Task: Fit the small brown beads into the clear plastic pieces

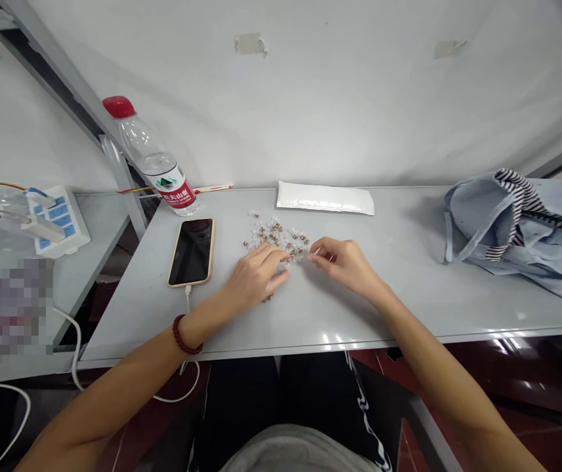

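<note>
A loose heap of small clear pieces with brown bits (275,237) lies on the grey table top (423,308). They are too small to identify exactly. My left hand (256,275) rests at the heap's near edge with its fingers curled and touching the pieces. A stray piece (267,299) shows just below that hand. My right hand (344,265) sits at the heap's right edge, its thumb and fingertips drawn close together. Whether those fingertips hold a piece is hidden. A red bead bracelet (185,334) circles my left wrist.
A phone (192,252) with a charging cable lies left of my hands. Behind it stand a red-capped water bottle (155,157) and a white packet (324,198). A pale blue cloth bag (521,226) lies at right, and a power strip (57,219) sits on the left shelf.
</note>
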A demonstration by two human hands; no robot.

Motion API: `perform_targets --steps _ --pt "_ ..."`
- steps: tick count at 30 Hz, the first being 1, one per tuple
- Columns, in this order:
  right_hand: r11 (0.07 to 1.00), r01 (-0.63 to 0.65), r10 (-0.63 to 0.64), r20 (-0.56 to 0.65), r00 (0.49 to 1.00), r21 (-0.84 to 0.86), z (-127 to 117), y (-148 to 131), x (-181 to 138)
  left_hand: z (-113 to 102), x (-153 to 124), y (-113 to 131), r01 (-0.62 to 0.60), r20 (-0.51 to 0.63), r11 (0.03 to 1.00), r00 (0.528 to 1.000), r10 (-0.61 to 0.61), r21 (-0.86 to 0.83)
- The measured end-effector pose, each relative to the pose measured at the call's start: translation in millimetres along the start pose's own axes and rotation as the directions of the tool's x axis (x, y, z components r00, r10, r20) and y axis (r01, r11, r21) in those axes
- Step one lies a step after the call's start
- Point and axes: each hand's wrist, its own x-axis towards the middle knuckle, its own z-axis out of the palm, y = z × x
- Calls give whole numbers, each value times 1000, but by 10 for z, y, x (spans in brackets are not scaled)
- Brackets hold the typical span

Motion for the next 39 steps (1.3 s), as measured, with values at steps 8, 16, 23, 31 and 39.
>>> perform_targets --steps 8,16,23,31,39 --pt "969 -20 74 213 974 -245 -408 133 22 -118 65 -52 301 64 951 953 -296 -72" --pt "960 68 22 316 949 -273 -391 150 -2 -541 151 -70 533 699 841 638 -324 -96" --pt "959 96 -14 294 956 -265 -303 71 1 -393 70 33 436 731 880 660 -172 -186" --pt "981 21 13 175 985 -193 -201 126 10 -358 31 55 408 656 888 733 -182 -211" --pt "969 -133 108 124 986 208 -169 -3 -2 -310 94 54 455 488 816 835 -253 -356"
